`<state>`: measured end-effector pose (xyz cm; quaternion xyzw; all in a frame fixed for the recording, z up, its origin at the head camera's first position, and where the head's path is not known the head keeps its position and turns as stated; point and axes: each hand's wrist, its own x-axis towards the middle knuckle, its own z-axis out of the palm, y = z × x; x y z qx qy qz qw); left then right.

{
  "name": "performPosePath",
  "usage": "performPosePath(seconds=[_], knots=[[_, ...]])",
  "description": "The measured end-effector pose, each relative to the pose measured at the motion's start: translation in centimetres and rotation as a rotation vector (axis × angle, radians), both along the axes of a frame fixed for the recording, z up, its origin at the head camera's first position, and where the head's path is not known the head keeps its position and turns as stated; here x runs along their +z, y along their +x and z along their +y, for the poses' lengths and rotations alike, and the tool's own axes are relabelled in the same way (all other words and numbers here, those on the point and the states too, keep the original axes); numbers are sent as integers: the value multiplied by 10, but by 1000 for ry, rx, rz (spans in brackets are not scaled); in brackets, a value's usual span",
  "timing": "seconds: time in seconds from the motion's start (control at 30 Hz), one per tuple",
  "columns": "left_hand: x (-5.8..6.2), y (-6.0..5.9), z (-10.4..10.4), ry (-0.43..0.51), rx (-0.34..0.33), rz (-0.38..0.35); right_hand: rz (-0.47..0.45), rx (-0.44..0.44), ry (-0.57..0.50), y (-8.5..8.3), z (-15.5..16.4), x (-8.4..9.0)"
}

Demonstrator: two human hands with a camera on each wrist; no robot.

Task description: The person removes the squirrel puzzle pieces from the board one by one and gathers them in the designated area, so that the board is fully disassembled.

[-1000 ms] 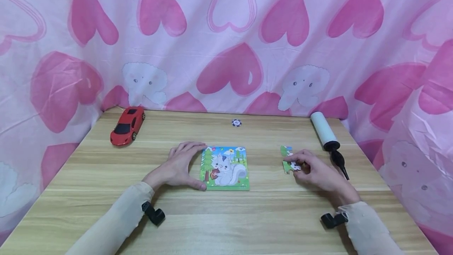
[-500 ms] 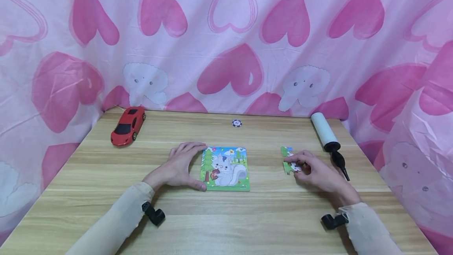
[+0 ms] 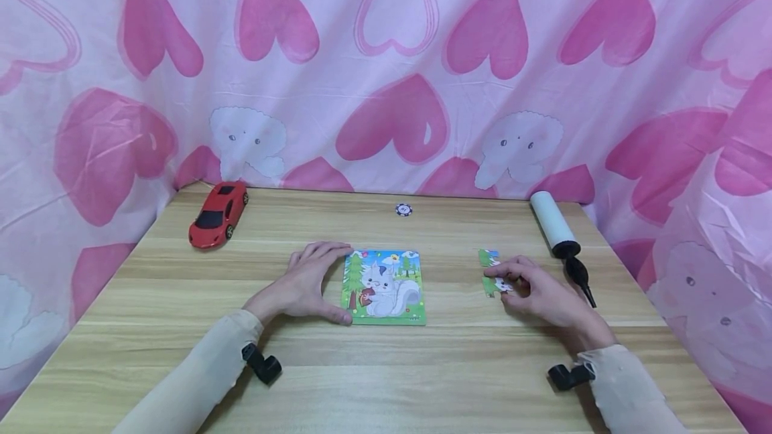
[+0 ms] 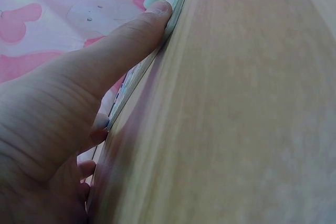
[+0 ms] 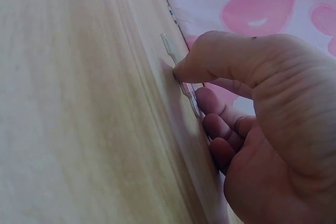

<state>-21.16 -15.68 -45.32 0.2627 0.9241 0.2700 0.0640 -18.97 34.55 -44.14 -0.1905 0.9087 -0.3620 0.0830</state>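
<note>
In the head view, a square jigsaw board (image 3: 389, 293) lies flat mid-table, with a grey squirrel, trees and grass pictured on it. My left hand (image 3: 304, 283) spans its left side, fingertips at the far corner and a straight thumb (image 4: 131, 32) on the near corner. To the right of the board lies a small green and white cluster of jigsaw pieces (image 3: 487, 258) with knobbed edges. My right hand (image 3: 539, 297) holds it between curled fingers and thumb, hiding its right part. The right wrist view shows the thumb (image 5: 189, 69) against the cluster's thin edge.
A red toy car (image 3: 218, 215) stands at the back left. A poker chip (image 3: 403, 209) lies near the back edge. At the back right is a pale cylindrical pump (image 3: 551, 221) with a black nozzle. A pink heart-patterned curtain (image 3: 392, 112) borders the table (image 3: 386, 380).
</note>
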Motion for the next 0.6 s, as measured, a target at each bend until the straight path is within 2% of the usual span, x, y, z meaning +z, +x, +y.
performPosePath(seconds=[0.27, 0.4, 0.6], knots=[[0, 0, 0, 1, 0, 0, 40, 1, -51, 0, 0, 0], [0, 0, 0, 1, -2, 3, 32, -44, -82, 0, -1, 1], [0, -1, 0, 0, -1, 1, 44, -128, -55, -1, -5, 9]])
